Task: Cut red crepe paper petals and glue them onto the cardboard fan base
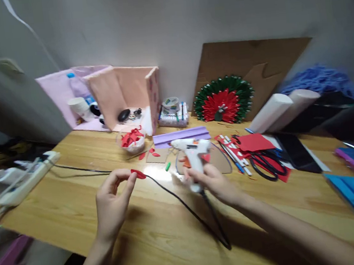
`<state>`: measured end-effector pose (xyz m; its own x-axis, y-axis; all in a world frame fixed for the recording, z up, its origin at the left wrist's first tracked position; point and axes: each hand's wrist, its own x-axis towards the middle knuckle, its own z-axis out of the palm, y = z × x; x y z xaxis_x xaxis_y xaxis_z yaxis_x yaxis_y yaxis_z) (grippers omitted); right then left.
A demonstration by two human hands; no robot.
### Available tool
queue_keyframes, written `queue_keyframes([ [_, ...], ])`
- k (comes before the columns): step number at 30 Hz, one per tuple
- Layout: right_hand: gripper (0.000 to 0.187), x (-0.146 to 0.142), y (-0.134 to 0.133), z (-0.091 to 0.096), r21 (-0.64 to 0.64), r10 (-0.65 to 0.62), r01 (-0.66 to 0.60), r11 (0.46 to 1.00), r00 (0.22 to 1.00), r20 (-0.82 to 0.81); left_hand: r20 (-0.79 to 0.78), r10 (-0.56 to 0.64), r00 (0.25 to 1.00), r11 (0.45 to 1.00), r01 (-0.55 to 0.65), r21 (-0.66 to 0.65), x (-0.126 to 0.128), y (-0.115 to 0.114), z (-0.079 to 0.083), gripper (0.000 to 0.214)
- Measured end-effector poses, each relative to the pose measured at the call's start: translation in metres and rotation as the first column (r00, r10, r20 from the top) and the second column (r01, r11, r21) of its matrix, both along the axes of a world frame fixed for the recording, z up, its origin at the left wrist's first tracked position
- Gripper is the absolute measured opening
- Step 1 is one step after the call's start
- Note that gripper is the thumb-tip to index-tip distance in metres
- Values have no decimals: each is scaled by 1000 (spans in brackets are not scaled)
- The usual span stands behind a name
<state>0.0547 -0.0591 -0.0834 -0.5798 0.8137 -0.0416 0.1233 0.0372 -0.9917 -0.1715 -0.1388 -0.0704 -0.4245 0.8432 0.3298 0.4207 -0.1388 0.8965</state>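
Between the thumb and fingertips of my left hand (114,202) is a small red paper petal (138,174), held above the table. My right hand (212,181) grips the handle of a white hot glue gun (193,149), its nozzle pointing left. The gun's black cord (184,203) loops down and runs left behind my left hand. Beyond the hands lie a small cardboard square (156,156) with red petals on it, a green cap (168,166) and a rounded cardboard piece (221,161). A clear bowl (133,147) holds red paper scraps.
A red and green paper flower (223,104) leans on a cardboard sheet (257,56) at the back. Fabric-covered boxes (127,85) stand back left. A power strip (26,178) sits at the left edge. Scissors (264,167), markers (234,154), red paper (255,142) and a phone (297,153) lie right.
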Motion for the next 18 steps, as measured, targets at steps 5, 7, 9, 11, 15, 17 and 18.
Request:
queue_keyframes([
  [5, 33, -171, -7, -5, 391, 184, -259, 883, 958, 219, -293, 382, 877, 924, -359, 130, -47, -60, 2, 8],
  [7, 34, -230, -13, -12, 407, 192, -345, 846, 908, 371, -392, 451, 802, 892, -421, 166, -59, -77, 5, 8],
  [9, 31, -272, -15, -17, 389, 204, -368, 845, 892, 403, -473, 472, 744, 879, -438, 187, -67, -87, 7, 8],
  [11, 30, -298, -12, -21, 368, 188, -357, 858, 887, 422, -535, 466, 705, 882, -418, 218, -70, -90, 8, 7],
  [15, 29, -309, -6, -21, 328, 150, -312, 892, 887, 436, -541, 416, 731, 909, -326, 259, -65, -75, 4, 4],
  [17, 28, -299, -6, -18, 309, 158, -305, 901, 893, 422, -495, 375, 784, 925, -281, 255, -57, -61, 1, 3],
  [18, 25, -289, -5, -16, 297, 171, -308, 904, 896, 410, -475, 362, 802, 927, -258, 271, -53, -54, 0, 2],
])
